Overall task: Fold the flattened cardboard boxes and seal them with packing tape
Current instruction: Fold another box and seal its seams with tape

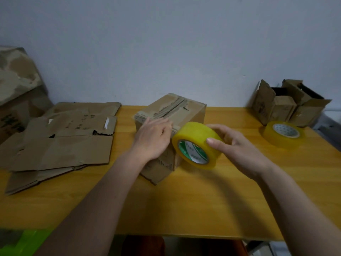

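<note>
My left hand (154, 138) rests on the folded cardboard box (171, 115) at mid-bench (203, 200), its grip unclear. My right hand (238, 145) holds the yellow packing tape roll (197, 145) against the box's edge. Flattened boxes (62, 137) lie left.

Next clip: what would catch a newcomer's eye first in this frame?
The bright yellow roll of packing tape, gripped upright by the right hand at the table's centre, stands out first. It sits against the folded cardboard box, where the left hand rests at the near top edge. After that, the stack of flattened boxes on the left and a second tape roll lying flat at the right.
</note>
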`<state>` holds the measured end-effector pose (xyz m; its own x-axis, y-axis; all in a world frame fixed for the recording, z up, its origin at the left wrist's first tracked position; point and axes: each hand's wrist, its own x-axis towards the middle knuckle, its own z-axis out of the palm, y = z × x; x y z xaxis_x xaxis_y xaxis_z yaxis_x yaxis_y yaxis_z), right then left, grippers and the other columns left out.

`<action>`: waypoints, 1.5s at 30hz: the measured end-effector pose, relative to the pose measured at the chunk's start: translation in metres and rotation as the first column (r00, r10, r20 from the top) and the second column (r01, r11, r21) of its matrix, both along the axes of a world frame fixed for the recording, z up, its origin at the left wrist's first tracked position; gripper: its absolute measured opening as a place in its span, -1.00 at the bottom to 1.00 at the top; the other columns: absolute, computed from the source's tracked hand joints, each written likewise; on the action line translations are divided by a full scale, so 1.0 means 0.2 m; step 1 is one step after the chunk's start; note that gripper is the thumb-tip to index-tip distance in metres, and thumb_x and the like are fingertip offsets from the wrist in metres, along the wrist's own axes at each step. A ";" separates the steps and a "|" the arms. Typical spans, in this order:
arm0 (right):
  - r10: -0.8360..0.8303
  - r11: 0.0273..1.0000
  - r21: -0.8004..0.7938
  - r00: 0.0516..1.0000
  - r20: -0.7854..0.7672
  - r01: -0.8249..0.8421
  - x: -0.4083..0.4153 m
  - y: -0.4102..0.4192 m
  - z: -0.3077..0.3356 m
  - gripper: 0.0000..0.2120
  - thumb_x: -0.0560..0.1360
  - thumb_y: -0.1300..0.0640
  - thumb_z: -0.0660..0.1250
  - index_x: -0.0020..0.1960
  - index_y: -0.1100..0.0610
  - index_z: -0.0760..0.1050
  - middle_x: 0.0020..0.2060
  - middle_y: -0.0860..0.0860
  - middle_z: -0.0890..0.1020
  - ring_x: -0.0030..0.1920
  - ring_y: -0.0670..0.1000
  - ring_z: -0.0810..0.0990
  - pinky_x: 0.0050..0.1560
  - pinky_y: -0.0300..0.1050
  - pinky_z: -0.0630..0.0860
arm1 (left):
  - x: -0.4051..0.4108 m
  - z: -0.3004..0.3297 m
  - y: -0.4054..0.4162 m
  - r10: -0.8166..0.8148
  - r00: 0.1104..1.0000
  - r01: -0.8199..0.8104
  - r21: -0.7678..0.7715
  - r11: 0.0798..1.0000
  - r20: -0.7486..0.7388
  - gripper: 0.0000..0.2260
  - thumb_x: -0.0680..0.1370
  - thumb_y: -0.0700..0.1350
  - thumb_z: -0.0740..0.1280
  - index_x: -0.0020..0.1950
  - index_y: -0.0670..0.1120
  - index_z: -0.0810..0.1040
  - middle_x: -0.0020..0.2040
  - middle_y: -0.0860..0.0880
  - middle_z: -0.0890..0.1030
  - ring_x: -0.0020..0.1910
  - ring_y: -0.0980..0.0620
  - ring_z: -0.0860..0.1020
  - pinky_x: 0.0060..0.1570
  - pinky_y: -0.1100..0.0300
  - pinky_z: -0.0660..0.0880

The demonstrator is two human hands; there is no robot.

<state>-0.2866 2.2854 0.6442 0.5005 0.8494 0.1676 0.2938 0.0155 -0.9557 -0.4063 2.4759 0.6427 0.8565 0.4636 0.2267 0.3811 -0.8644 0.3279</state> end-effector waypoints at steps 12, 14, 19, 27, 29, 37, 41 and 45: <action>-0.029 0.982 -0.188 0.975 -0.220 -0.013 -0.02 -0.01 -0.26 -0.79 0.55 0.13 0.28 0.16 0.12 0.53 -0.02 0.07 0.67 -0.06 -0.01 0.66 -0.10 -0.19 0.59 | 0.07 -0.09 0.02 0.038 0.997 -0.040 0.030 0.999 0.071 -0.44 0.63 0.21 0.04 0.55 -0.04 0.20 0.54 0.04 0.22 0.53 0.10 0.13 0.53 0.11 -0.14; -0.031 0.984 -0.178 0.973 -0.229 -0.011 -0.01 -0.01 -0.27 -0.81 0.56 0.14 0.27 0.14 0.13 0.54 -0.05 0.01 0.68 -0.08 -0.04 0.66 -0.12 -0.22 0.58 | 0.09 -0.11 0.02 0.059 0.990 -0.061 0.010 0.998 0.128 -0.39 0.58 0.23 0.19 0.53 -0.05 0.24 0.53 0.03 0.26 0.52 0.07 0.16 0.53 0.09 -0.06; -0.151 0.972 -0.203 0.976 -0.157 0.118 0.10 0.00 -0.30 -0.78 0.60 0.17 0.21 0.08 0.25 0.58 -0.13 0.14 0.64 -0.14 0.02 0.58 -0.13 -0.26 0.52 | 0.10 -0.13 0.03 0.061 0.978 -0.071 0.047 0.996 0.197 -0.34 0.49 0.15 0.39 0.51 -0.07 0.30 0.51 0.02 0.30 0.50 0.06 0.20 0.51 0.17 -0.07; -0.383 0.449 -0.502 0.667 0.640 0.739 0.51 0.04 -0.60 -0.61 0.57 -0.07 0.23 0.23 0.21 0.50 0.23 0.26 0.47 0.24 0.27 0.37 0.22 0.01 0.29 | 0.11 -0.14 0.03 0.022 0.968 -0.035 0.046 0.998 0.249 -0.33 0.43 0.07 0.48 0.48 -0.06 0.35 0.47 0.02 0.36 0.47 0.08 0.25 0.48 0.18 -0.14; -0.357 0.450 -0.503 0.664 0.657 0.738 0.50 0.03 -0.63 -0.65 0.57 -0.03 0.25 0.19 0.20 0.52 0.19 0.23 0.48 0.20 0.25 0.38 0.17 0.02 0.31 | 0.10 -0.13 0.06 -0.042 0.970 0.036 0.029 0.999 0.239 -0.34 0.42 0.05 0.49 0.47 -0.04 0.37 0.46 0.05 0.37 0.46 0.11 0.26 0.48 0.18 -0.16; -0.454 0.860 -0.228 0.889 0.066 0.456 0.38 -0.11 -0.46 -0.82 0.34 0.36 0.49 -0.12 0.33 0.53 -0.26 0.08 0.60 -0.23 0.07 0.52 -0.24 -0.11 0.45 | 0.11 -0.06 0.14 -0.262 0.962 0.264 -0.026 0.964 0.072 -0.36 0.46 0.02 0.47 0.49 0.04 0.30 0.48 0.17 0.28 0.51 0.19 0.09 0.48 0.11 -0.23; -0.290 0.956 0.066 0.951 0.110 0.285 0.22 -0.08 -0.21 -0.78 0.27 0.24 0.51 -0.07 0.18 0.66 -0.14 0.06 0.69 -0.15 -0.01 0.62 -0.08 -0.15 0.54 | 0.15 -0.04 0.14 -0.247 0.969 0.247 -0.019 0.969 0.017 -0.35 0.46 0.08 0.45 0.49 0.11 0.26 0.48 0.24 0.22 0.55 0.13 -0.05 0.51 0.01 -0.25; -0.177 0.976 0.189 0.909 0.378 0.111 0.08 0.12 -0.05 -0.72 0.39 0.31 0.46 0.05 0.04 0.62 -0.10 0.05 0.66 -0.10 -0.09 0.59 -0.03 -0.28 0.48 | 0.18 -0.07 0.10 -0.199 0.976 0.203 -0.044 0.978 0.091 -0.36 0.43 0.03 0.48 0.47 0.14 0.32 0.56 0.15 0.10 0.56 0.05 -0.09 0.52 -0.05 -0.17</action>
<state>-0.2706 2.3088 0.6333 0.4820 0.7184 0.5015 0.6533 0.0867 -0.7521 -0.3694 2.4960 0.6288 0.9120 0.2970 0.2830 0.1697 -0.9012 0.3987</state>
